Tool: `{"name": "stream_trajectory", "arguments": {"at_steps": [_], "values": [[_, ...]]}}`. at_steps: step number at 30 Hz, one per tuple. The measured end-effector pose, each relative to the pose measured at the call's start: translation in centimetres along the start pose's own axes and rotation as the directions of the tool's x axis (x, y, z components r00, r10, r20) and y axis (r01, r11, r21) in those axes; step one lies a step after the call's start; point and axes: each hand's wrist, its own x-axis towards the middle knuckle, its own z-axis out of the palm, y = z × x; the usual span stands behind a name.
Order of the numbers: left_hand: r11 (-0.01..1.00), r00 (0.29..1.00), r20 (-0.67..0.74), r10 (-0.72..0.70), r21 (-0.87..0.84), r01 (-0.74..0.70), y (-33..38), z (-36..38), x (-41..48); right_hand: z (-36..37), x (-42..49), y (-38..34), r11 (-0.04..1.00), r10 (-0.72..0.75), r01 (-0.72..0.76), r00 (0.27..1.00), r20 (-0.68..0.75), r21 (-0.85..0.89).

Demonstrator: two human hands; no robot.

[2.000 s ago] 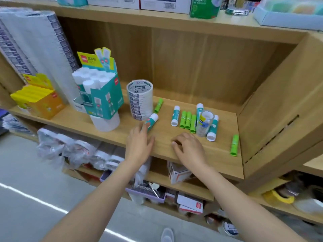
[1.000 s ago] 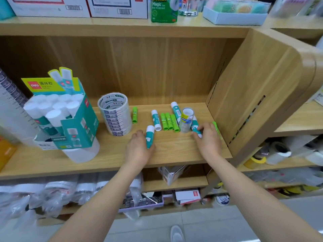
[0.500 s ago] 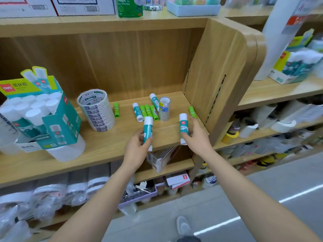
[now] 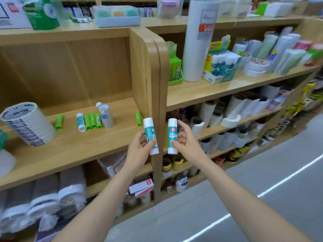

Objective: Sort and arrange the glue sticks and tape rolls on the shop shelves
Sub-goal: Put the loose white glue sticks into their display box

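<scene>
My left hand (image 4: 139, 151) grips a large teal-and-white glue stick (image 4: 150, 131), held upright in front of the shelf divider (image 4: 153, 70). Beside it my right hand (image 4: 185, 142) holds a second teal glue stick (image 4: 172, 135), also upright. On the left shelf (image 4: 78, 145) lie several small green glue sticks (image 4: 92, 120), one teal stick (image 4: 80, 121), a lone green stick (image 4: 59, 121) and another (image 4: 138, 118) by the divider. A small tape roll stack (image 4: 107, 116) stands among them. A tall stack of tape rolls (image 4: 28, 124) leans at the left.
The right shelf (image 4: 218, 89) carries a teal display box of glue sticks (image 4: 222, 67), a tall white roll (image 4: 197, 41), a green pack (image 4: 174, 67) and flat tape rolls (image 4: 255, 67). Lower shelves hold wrapped rolls. Grey floor lies at bottom right.
Both hands lifted their teal glue sticks off the left shelf and carried them rightward to the divider. The view swung right, bringing the right-hand shelves into sight.
</scene>
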Motion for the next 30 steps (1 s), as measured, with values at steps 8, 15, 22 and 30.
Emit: {"name": "stream_trajectory", "arguments": {"at_steps": [8,15,22,30], "values": [[0.974,0.981,0.01,0.192,0.119,-0.192,2.4,13.4,1.5,-12.6,0.8,2.4,1.0,-0.015,0.015,1.0,-0.011,0.023],[0.921,0.924,-0.237,0.301,0.323,-0.218,4.8,15.1,4.1,-14.3,4.4,1.5,0.996,-0.083,0.084,0.996,0.018,-0.028],[0.929,0.924,-0.26,0.281,0.315,-0.194,3.6,12.6,3.7,-11.0,6.2,0.2,0.984,-0.163,0.169,0.982,0.094,-0.061],[0.977,0.884,-0.427,0.191,0.173,-0.127,0.6,4.9,-2.1,-2.5,2.4,-0.2,0.976,-0.205,0.217,0.923,0.326,0.001]]}}
